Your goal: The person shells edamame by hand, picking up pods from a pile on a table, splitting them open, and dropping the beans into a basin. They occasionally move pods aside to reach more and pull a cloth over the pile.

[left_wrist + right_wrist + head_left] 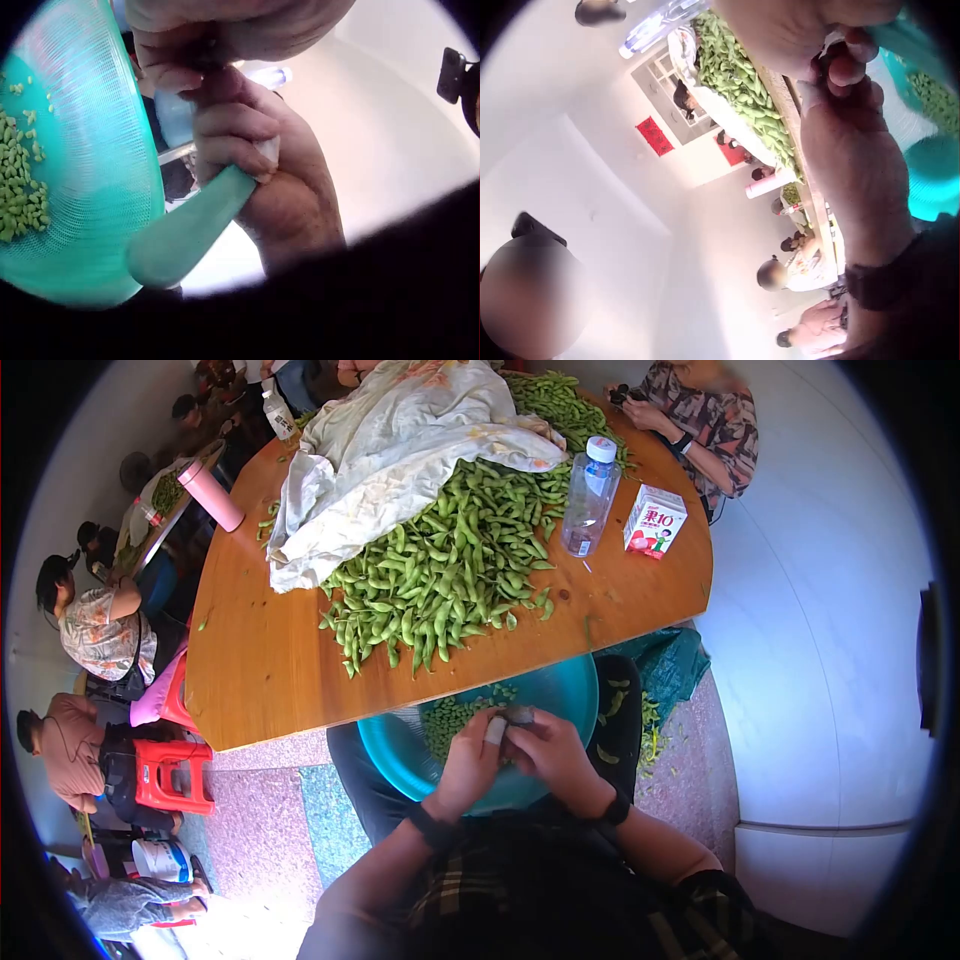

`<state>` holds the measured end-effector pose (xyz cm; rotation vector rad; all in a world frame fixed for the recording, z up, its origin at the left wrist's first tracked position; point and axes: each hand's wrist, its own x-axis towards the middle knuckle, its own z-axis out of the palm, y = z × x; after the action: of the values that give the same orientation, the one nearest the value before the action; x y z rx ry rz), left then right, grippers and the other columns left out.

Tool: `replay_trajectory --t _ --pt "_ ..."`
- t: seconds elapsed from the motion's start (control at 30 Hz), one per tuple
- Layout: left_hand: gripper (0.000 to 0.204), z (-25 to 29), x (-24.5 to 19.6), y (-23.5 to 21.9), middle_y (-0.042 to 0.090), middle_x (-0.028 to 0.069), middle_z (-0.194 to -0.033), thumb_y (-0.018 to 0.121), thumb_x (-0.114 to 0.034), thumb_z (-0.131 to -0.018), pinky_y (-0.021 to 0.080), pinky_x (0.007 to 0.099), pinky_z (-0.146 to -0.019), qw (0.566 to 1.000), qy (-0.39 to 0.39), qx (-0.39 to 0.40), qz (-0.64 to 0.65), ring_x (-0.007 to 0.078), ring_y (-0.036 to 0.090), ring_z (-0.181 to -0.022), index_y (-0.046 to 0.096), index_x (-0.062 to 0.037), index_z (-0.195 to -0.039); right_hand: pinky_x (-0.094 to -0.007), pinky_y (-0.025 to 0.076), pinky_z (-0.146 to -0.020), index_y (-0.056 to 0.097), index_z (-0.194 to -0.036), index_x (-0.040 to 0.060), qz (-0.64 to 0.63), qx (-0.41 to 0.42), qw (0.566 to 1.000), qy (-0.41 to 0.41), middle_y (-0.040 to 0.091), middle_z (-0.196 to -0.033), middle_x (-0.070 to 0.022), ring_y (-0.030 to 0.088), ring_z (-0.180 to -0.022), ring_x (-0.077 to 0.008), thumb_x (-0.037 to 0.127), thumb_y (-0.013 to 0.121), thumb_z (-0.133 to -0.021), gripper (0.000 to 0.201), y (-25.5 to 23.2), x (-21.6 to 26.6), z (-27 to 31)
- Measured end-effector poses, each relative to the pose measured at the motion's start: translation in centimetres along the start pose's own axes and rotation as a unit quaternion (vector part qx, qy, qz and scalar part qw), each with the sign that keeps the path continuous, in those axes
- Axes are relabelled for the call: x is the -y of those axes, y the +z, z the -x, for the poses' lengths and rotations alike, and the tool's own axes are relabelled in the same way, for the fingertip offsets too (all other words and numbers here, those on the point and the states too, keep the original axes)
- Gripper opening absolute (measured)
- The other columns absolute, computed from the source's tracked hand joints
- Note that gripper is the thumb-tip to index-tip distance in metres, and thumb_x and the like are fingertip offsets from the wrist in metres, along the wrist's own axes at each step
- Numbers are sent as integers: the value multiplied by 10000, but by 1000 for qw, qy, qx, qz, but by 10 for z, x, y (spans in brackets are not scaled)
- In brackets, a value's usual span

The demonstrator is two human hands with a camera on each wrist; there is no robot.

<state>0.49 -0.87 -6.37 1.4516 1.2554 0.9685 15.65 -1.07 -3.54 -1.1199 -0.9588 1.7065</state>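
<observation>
Bare wood along the table's (260,670) near edge and left corner, open to a reach. Blocked in the middle by the pod heap (440,570) and cloth (400,440); near the right edge by bottle (590,495) and carton (655,520).

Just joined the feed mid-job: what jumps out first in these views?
The big heap of green pods on the wooden table, half under a white cloth. Nearer, both hands, left hand and right hand, pinch one pod over a teal basket of shelled beans.
</observation>
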Motion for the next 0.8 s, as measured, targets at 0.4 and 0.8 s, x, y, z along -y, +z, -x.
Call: replay_trajectory --t 0.4,0.8 --pt "282 -7 21 -11 632 16 -926 455 -91 -1008 468 224 -738 972 -133 81 174 77 574 -825 527 -41 -1277 -202 304 -420 599 -995 62 -74 -80 992 62 605 -738 -25 467 -495 -61 163 614 -925 124 -16 13 1" --pt "199 -42 -61 -104 585 141 -931 647 -36 -795 504 435 -776 856 145 -240 -434 332 584 -895 667 -31 -994 -225 355 -413 616 -933 30 167 -317 932 -48 554 -629 -12 470 -453 -64 114 517 -953 132 -157 15 44"
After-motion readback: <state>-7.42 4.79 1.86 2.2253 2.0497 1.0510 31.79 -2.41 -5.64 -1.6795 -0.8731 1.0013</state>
